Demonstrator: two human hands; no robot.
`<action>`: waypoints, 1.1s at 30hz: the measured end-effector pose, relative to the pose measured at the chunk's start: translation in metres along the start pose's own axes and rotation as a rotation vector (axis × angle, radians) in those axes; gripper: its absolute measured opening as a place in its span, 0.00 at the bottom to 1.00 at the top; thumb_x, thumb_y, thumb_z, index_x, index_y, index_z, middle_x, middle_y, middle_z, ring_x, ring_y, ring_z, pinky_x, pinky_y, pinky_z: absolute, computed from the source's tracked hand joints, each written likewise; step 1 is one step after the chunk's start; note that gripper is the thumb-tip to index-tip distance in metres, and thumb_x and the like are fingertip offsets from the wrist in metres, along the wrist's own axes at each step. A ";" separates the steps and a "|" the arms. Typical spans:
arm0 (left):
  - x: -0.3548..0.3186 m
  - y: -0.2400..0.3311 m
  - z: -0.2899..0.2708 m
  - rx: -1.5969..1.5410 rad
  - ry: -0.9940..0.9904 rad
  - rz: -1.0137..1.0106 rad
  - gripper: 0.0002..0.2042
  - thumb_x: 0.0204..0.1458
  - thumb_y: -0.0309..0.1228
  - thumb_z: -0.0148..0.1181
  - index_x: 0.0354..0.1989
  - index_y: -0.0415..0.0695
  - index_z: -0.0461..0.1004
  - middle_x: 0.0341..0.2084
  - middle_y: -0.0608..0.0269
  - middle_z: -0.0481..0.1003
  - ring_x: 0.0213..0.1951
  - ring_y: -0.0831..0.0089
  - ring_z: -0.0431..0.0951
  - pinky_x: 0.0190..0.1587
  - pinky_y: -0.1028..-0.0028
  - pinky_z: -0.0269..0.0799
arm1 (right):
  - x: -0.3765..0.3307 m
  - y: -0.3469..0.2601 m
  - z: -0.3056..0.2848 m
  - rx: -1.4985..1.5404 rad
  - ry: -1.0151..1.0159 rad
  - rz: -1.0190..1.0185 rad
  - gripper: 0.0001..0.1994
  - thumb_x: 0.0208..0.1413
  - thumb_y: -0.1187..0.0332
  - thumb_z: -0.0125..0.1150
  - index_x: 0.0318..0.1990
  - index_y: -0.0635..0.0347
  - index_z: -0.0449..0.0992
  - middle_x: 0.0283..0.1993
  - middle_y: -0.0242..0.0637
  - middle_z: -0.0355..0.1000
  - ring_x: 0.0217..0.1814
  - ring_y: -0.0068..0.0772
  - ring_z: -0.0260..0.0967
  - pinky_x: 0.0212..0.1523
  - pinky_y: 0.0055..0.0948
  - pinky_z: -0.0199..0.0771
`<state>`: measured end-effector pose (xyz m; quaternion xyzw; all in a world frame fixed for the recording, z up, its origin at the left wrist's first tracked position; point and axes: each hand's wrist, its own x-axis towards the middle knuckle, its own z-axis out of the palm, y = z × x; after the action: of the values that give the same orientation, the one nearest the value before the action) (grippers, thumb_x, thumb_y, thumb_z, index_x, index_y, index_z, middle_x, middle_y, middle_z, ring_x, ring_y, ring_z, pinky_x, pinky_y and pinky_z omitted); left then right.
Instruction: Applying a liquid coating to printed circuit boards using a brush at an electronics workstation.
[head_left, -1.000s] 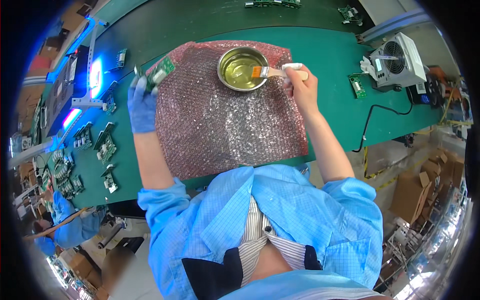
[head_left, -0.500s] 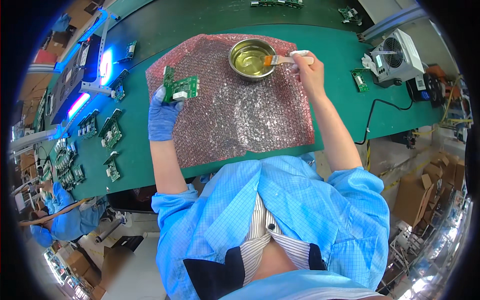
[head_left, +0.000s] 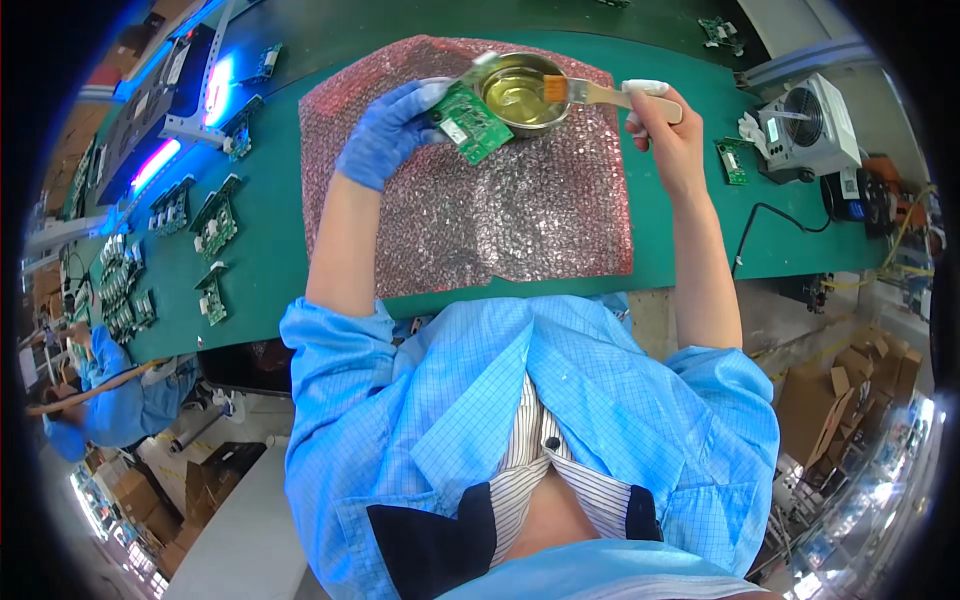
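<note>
Left hand (head_left: 388, 132) covering part of circuit board (head_left: 478, 130), bowl (head_left: 545, 127) partly hidden

Green bench (head_left: 265, 220) beneath bubble wrap (head_left: 480, 225), circuit boards (head_left: 213, 228)

Bowl (head_left: 544, 128) on wrap (head_left: 520, 210); brush (head_left: 604, 95) right

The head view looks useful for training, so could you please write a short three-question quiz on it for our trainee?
1. Which hand holds the green circuit board?
2. True or false: the right hand holds the wooden-handled flat brush.
3. Fill in the gap: the round metal bowl stands on a sheet of pinkish ____.

Key:
1. The blue-gloved left hand.
2. True.
3. Bubble wrap.
</note>
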<state>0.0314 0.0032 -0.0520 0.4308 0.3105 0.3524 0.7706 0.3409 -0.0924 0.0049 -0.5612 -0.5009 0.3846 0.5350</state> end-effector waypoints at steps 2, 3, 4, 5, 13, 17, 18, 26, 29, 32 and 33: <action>0.006 -0.002 0.006 0.052 0.050 -0.065 0.23 0.48 0.41 0.58 0.49 0.39 0.68 0.40 0.60 0.73 0.41 0.73 0.74 0.39 0.74 0.75 | -0.004 -0.006 0.005 -0.020 -0.139 -0.048 0.11 0.54 0.61 0.56 0.40 0.58 0.75 0.24 0.25 0.68 0.25 0.12 0.64 0.22 0.13 0.62; 0.008 -0.002 0.009 0.067 0.041 -0.068 0.24 0.46 0.43 0.60 0.48 0.40 0.70 0.39 0.61 0.73 0.40 0.74 0.75 0.39 0.74 0.75 | -0.005 -0.007 0.009 -0.029 -0.213 -0.084 0.12 0.54 0.61 0.57 0.41 0.57 0.75 0.25 0.25 0.68 0.25 0.12 0.65 0.22 0.14 0.63; 0.008 -0.002 0.011 0.107 0.041 -0.069 0.24 0.46 0.43 0.60 0.48 0.41 0.70 0.39 0.62 0.74 0.39 0.75 0.75 0.39 0.74 0.75 | -0.005 -0.009 0.012 -0.040 -0.237 -0.075 0.11 0.54 0.62 0.57 0.41 0.57 0.75 0.25 0.25 0.69 0.26 0.13 0.65 0.23 0.14 0.64; 0.008 -0.001 0.013 0.149 0.029 -0.073 0.24 0.46 0.43 0.60 0.48 0.41 0.70 0.39 0.62 0.74 0.39 0.75 0.75 0.39 0.74 0.75 | -0.005 -0.009 0.016 -0.048 -0.268 -0.077 0.11 0.54 0.62 0.57 0.42 0.56 0.75 0.26 0.25 0.69 0.27 0.13 0.65 0.23 0.14 0.64; 0.007 0.003 0.025 0.296 -0.026 -0.084 0.24 0.45 0.46 0.60 0.48 0.44 0.71 0.37 0.65 0.74 0.36 0.79 0.75 0.36 0.80 0.73 | 0.003 -0.013 0.032 -0.092 -0.420 -0.120 0.11 0.55 0.64 0.56 0.42 0.58 0.74 0.29 0.28 0.71 0.30 0.14 0.67 0.27 0.16 0.67; 0.008 0.003 0.027 0.314 -0.044 -0.079 0.23 0.45 0.44 0.61 0.48 0.44 0.71 0.36 0.66 0.74 0.36 0.80 0.75 0.35 0.81 0.72 | 0.003 -0.011 0.035 -0.153 -0.395 -0.101 0.12 0.55 0.63 0.55 0.41 0.60 0.74 0.28 0.28 0.70 0.28 0.14 0.66 0.27 0.16 0.67; 0.008 0.003 0.027 0.317 -0.046 -0.061 0.23 0.45 0.44 0.61 0.47 0.43 0.71 0.36 0.66 0.75 0.36 0.80 0.75 0.35 0.81 0.72 | 0.001 -0.010 0.034 -0.157 -0.366 -0.082 0.12 0.55 0.62 0.55 0.41 0.60 0.73 0.27 0.27 0.70 0.27 0.14 0.66 0.26 0.16 0.67; 0.010 -0.008 0.019 0.248 0.070 -0.028 0.20 0.45 0.40 0.62 0.46 0.42 0.72 0.35 0.65 0.76 0.35 0.79 0.76 0.33 0.81 0.73 | -0.029 0.000 0.026 -0.104 -0.338 0.049 0.10 0.55 0.64 0.53 0.38 0.60 0.73 0.24 0.26 0.68 0.22 0.14 0.64 0.22 0.16 0.64; 0.010 -0.009 0.020 0.262 0.095 -0.005 0.20 0.45 0.39 0.63 0.45 0.43 0.73 0.35 0.65 0.76 0.34 0.79 0.76 0.33 0.81 0.73 | -0.034 -0.002 0.024 -0.052 -0.328 0.049 0.10 0.55 0.64 0.54 0.38 0.60 0.73 0.24 0.26 0.68 0.22 0.13 0.64 0.22 0.16 0.64; 0.011 -0.007 0.025 0.298 0.070 0.004 0.20 0.45 0.39 0.62 0.45 0.43 0.73 0.35 0.65 0.76 0.35 0.78 0.76 0.33 0.81 0.74 | -0.030 -0.006 0.032 -0.009 -0.238 -0.025 0.10 0.55 0.64 0.54 0.39 0.60 0.73 0.23 0.27 0.69 0.23 0.13 0.64 0.22 0.16 0.64; 0.011 -0.006 0.027 0.309 0.074 -0.013 0.20 0.45 0.39 0.62 0.45 0.43 0.73 0.35 0.65 0.76 0.35 0.78 0.76 0.33 0.81 0.74 | -0.028 -0.006 0.038 -0.033 -0.214 -0.069 0.10 0.55 0.64 0.54 0.39 0.60 0.73 0.23 0.27 0.69 0.23 0.13 0.64 0.23 0.16 0.64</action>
<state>0.0608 -0.0022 -0.0478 0.5288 0.3919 0.3109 0.6857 0.2979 -0.1121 0.0030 -0.5079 -0.5805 0.4154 0.4822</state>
